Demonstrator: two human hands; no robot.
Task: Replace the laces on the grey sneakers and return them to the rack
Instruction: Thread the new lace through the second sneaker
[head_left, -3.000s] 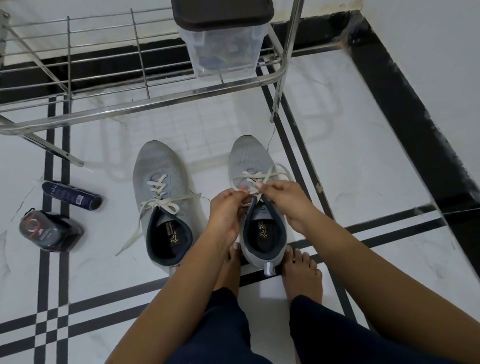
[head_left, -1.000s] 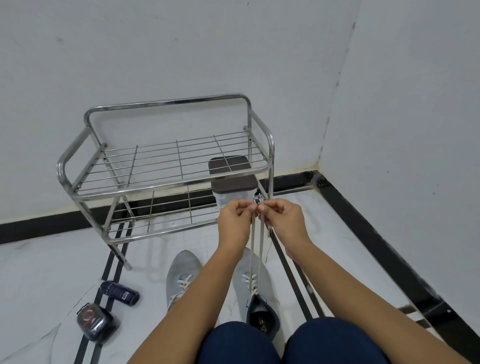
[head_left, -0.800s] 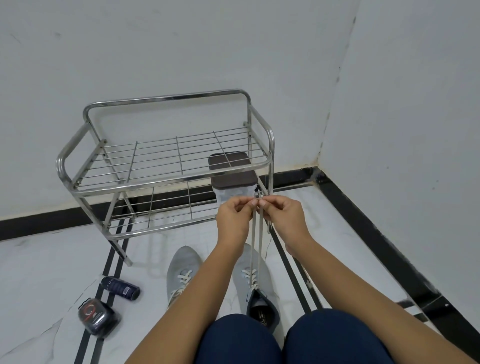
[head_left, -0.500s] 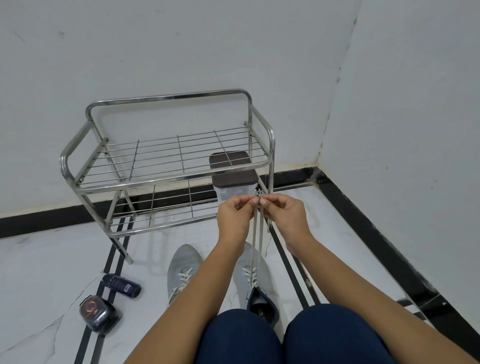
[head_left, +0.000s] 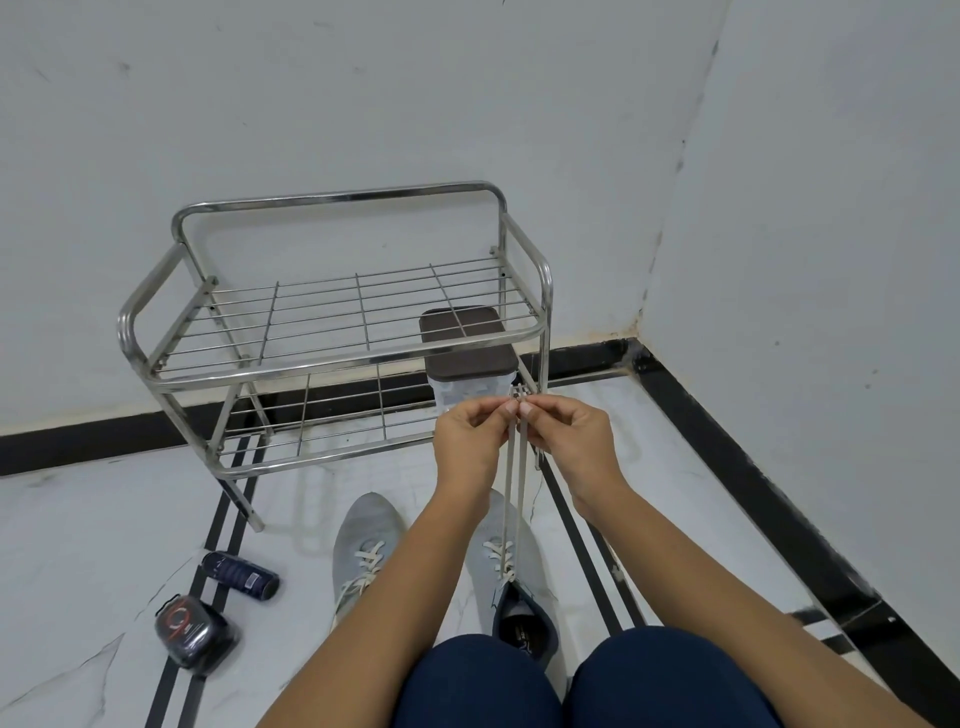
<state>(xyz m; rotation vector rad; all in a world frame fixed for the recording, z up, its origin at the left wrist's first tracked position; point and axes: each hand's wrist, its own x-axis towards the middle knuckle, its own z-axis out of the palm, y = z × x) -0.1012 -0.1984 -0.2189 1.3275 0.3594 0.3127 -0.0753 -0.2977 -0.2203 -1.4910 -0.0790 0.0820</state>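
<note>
Two grey sneakers stand side by side on the white floor, toes toward the rack. The left sneaker (head_left: 363, 540) has loose cream laces; my left forearm covers its heel. From the right sneaker (head_left: 514, 582) two cream lace ends (head_left: 514, 483) run straight up, taut. My left hand (head_left: 470, 441) pinches one end and my right hand (head_left: 569, 441) pinches the other, fingertips almost touching, well above the shoe. The steel shoe rack (head_left: 332, 364) stands against the wall beyond them, its top shelf bare.
A clear box with a dark lid (head_left: 467, 348) sits on the rack's lower shelf at the right. On the floor to the left lie a dark blue tube (head_left: 240, 576) and a black pouch (head_left: 195, 642). Walls meet in a corner at the right. My knees fill the bottom edge.
Three seconds ago my hands worked the lace low at the right sneaker's eyelets. They have since pulled both ends up high and taut; over the last second they have barely shifted.
</note>
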